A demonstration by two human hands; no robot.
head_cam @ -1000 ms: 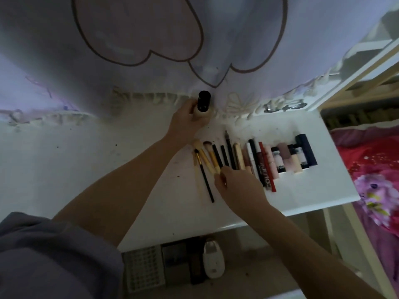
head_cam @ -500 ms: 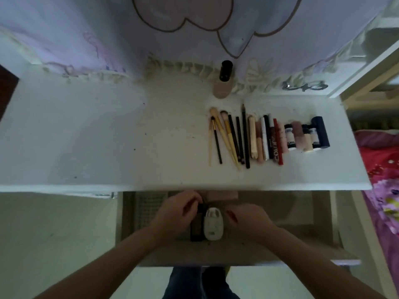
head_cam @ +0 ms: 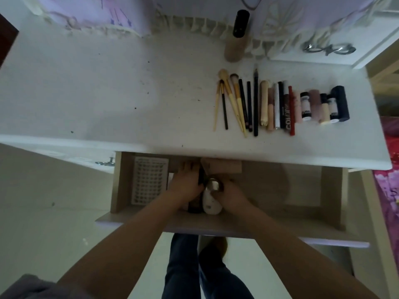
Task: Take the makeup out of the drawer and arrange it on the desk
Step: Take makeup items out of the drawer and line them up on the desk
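The wooden drawer (head_cam: 216, 223) stands pulled out under the white desk (head_cam: 108, 93). Both my hands are inside it. My left hand (head_cam: 186, 185) curls over a black case (head_cam: 194, 209). My right hand (head_cam: 232, 196) grips the top end of a white oval container (head_cam: 211, 205) lying beside that case. On the desk's right half lies a row of brushes (head_cam: 228, 100), pencils, tubes (head_cam: 280, 104) and small bottles (head_cam: 323, 106). A beige bottle with a black cap (head_cam: 236, 46) stands upright behind the row.
A white grid tray (head_cam: 150, 180) lies in the drawer's left part and a tan box (head_cam: 226, 167) sits at its back under the desk edge. A bed with a pink cover (head_cam: 388, 190) is at the right. My legs (head_cam: 194, 266) are below the drawer.
My left hand left the upright bottle and my right hand left the brushes; both dropped into the drawer and now close on the black case and the white container.
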